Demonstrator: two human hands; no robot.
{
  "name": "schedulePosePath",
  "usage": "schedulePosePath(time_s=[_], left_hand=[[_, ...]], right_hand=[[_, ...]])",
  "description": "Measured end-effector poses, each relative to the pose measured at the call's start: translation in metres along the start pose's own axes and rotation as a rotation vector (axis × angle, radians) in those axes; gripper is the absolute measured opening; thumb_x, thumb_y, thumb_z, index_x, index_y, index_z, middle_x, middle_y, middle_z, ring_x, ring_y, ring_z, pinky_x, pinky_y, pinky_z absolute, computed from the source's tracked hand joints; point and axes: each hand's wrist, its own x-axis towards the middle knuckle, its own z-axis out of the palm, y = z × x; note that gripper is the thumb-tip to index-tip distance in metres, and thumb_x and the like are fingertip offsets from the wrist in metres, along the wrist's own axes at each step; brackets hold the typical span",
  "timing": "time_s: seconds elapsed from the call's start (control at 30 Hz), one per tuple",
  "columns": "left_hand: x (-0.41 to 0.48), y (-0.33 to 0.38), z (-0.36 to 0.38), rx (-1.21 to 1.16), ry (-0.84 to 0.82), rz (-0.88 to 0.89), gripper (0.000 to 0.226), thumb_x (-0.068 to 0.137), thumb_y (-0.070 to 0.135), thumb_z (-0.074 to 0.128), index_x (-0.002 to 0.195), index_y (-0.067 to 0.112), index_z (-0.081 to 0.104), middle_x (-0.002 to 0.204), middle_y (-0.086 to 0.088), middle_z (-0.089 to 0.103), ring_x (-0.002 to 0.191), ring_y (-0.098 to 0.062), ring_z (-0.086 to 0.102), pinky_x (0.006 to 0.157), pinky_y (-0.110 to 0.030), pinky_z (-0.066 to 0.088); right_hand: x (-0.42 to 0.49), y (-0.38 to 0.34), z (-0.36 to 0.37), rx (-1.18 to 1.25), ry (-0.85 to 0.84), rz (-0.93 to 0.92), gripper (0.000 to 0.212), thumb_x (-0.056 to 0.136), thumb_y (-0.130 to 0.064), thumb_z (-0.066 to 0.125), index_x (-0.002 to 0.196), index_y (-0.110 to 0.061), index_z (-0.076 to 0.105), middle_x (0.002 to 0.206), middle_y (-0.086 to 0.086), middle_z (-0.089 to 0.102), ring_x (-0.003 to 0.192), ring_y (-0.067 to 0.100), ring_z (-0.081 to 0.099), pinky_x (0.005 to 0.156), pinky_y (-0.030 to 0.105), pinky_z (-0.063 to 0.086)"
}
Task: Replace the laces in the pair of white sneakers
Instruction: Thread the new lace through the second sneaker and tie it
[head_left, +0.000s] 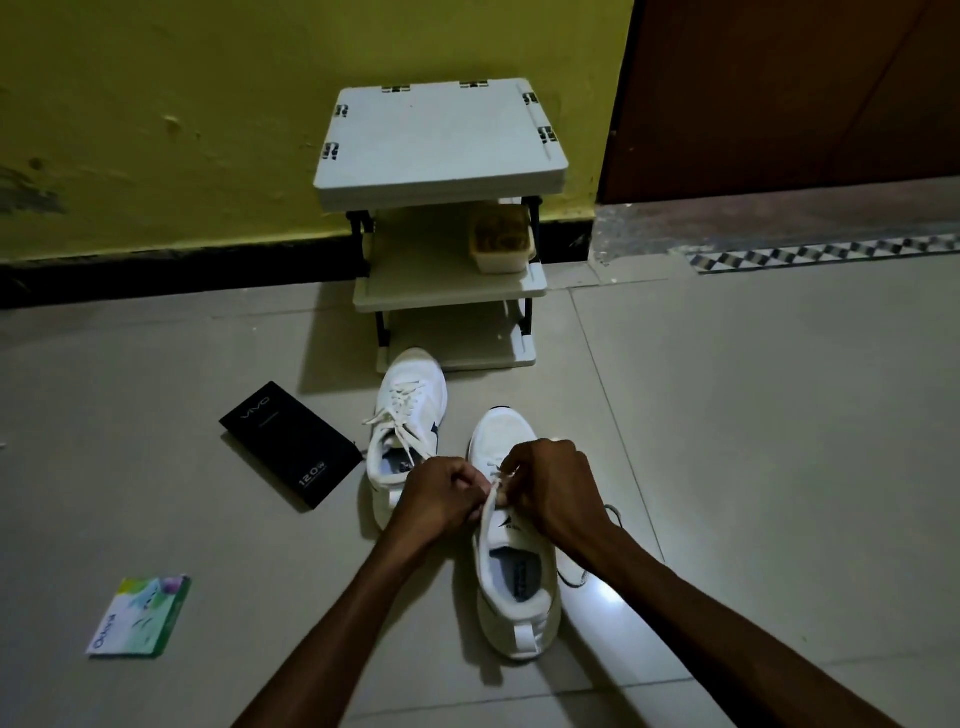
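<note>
— Where's the shoe being laced?
— The near sneaker (514, 571) stands on the floor (727, 415), toe toward the rack (441, 156). The left hand (441, 493) and right hand (550, 483) pinch its white lace (491, 500) with curled fingers (519, 467).
— And the other?
— The second sneaker (405, 415) sits just beside it, laces loose, near a black box (291, 447).

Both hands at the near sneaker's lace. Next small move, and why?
Probably draw the lace through the upper eyelet and snug it. The left hand and right hand both pinch it over the near sneaker, while the far sneaker looks fully laced, with its ends loose.
</note>
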Motion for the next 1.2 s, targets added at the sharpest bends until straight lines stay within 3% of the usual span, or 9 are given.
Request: schedulePosePath(time_s=[0.1,0.27,0.5,0.63,0.73,0.83,0.93,1.07,1.2], left_hand=[[0.002,0.003,0.000,0.000,-0.016,0.010,0.019,0.089,0.011,0.062,0.072,0.015,0.069,0.065,-0.004,0.071,0.064,-0.019,0.071,0.072,-0.032,0.059],[0.001,0.009,-0.002,0.083,0.017,0.034,0.027,0.091,0.009,0.056,0.067,0.019,0.063,0.070,-0.007,0.072,0.065,-0.020,0.070,0.076,-0.032,0.057],[-0.013,0.076,-0.060,0.031,0.231,0.234,0.015,0.097,0.014,0.052,0.089,0.013,0.065,0.066,-0.001,0.067,0.048,0.002,0.060,0.051,-0.015,0.049],[-0.027,0.132,-0.111,-0.285,0.435,0.455,0.013,0.098,0.019,0.053,0.101,0.012,0.064,0.086,-0.003,0.070,0.075,-0.008,0.069,0.071,-0.020,0.057],[-0.026,0.142,-0.102,-0.812,0.213,0.394,0.015,0.102,0.015,0.045,0.104,0.007,0.056,0.097,-0.007,0.068,0.095,-0.016,0.068,0.081,-0.032,0.059],[-0.022,0.127,-0.074,-1.267,-0.203,0.104,0.019,0.103,0.012,0.038,0.089,0.007,0.050,0.066,-0.005,0.062,0.058,-0.011,0.065,0.057,-0.023,0.058],[-0.009,0.089,-0.044,-0.649,-0.165,0.019,0.020,0.099,0.019,0.043,0.080,0.016,0.050,0.059,0.002,0.048,0.042,-0.008,0.041,0.038,-0.021,0.034],[-0.008,0.045,-0.011,0.800,-0.087,0.106,0.043,0.101,0.048,0.034,0.116,0.014,0.056,0.118,-0.014,0.063,0.110,-0.032,0.059,0.087,-0.039,0.044],[-0.008,0.025,0.003,0.828,-0.150,0.068,0.049,0.102,0.048,0.030,0.115,0.012,0.061,0.124,-0.016,0.061,0.114,-0.034,0.056,0.089,-0.037,0.042]], right_hand=[[-0.002,-0.003,-0.005,0.027,0.068,0.006,0.025,0.079,-0.013,0.069,0.103,-0.019,0.073,0.094,0.000,0.072,0.086,0.019,0.067,0.078,0.025,0.050],[-0.013,-0.007,0.002,-0.091,-0.001,0.046,0.037,0.087,-0.048,0.061,0.076,-0.015,0.073,0.073,0.004,0.069,0.069,0.019,0.063,0.067,0.030,0.052],[-0.007,0.009,0.010,0.132,-0.131,0.284,0.032,0.071,-0.035,0.073,0.077,-0.003,0.071,0.077,0.015,0.070,0.064,0.019,0.063,0.058,0.031,0.049],[-0.006,0.012,0.015,0.209,-0.123,0.303,0.033,0.070,-0.033,0.074,0.074,0.000,0.069,0.078,0.017,0.068,0.057,0.009,0.047,0.053,0.025,0.036],[-0.007,0.014,0.015,0.258,-0.122,0.301,0.034,0.070,-0.034,0.074,0.073,0.000,0.069,0.071,0.018,0.066,0.057,0.009,0.047,0.053,0.025,0.037],[-0.010,0.015,0.015,0.311,-0.116,0.297,0.036,0.069,-0.034,0.074,0.071,0.001,0.067,0.059,0.016,0.057,0.057,0.009,0.046,0.052,0.025,0.036],[-0.011,0.015,0.015,0.323,-0.104,0.293,0.036,0.069,-0.034,0.073,0.070,0.002,0.065,0.061,0.018,0.058,0.057,0.010,0.045,0.052,0.025,0.034],[-0.010,0.013,0.012,0.295,-0.110,0.296,0.032,0.069,-0.034,0.075,0.065,-0.003,0.069,0.054,0.008,0.056,0.053,0.009,0.047,0.050,0.024,0.037],[-0.011,0.012,0.012,0.284,-0.107,0.297,0.028,0.071,-0.036,0.075,0.061,-0.010,0.072,0.058,0.007,0.064,0.054,0.012,0.054,0.052,0.024,0.041]])
